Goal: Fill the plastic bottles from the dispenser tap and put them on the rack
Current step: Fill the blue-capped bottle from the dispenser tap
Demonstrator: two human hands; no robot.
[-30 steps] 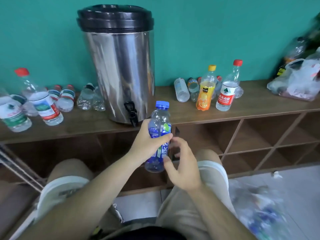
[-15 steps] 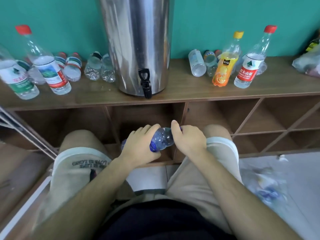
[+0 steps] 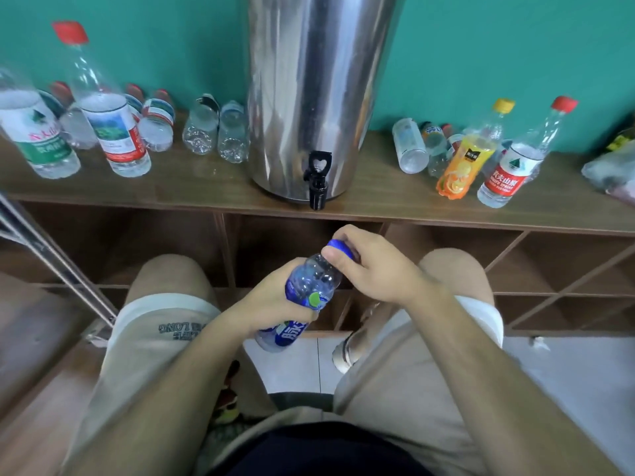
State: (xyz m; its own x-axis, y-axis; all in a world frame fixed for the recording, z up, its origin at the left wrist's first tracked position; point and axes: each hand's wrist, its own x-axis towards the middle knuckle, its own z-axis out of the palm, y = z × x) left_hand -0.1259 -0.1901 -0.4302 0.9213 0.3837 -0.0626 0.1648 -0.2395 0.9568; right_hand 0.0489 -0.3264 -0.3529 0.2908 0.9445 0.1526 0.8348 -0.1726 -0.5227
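Right fingers (image 3: pixel 338 261) pinching blue cap (image 3: pixel 338 248), left hand (image 3: pixel 275 302) gripping bottle (image 3: pixel 304 293)

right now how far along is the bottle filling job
Done: unclear. A few upright bottles stand on the shelf top, but their contents are hard to read.
In hand: the left hand holds the blue bottle and the right hand pinches its blue cap, low and away from the tap.
Left: uncap, fill and rack it, then the lying bottles.

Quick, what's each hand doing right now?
Left hand: closed, gripping the blue bottle.
Right hand: closed, pinching its blue cap.
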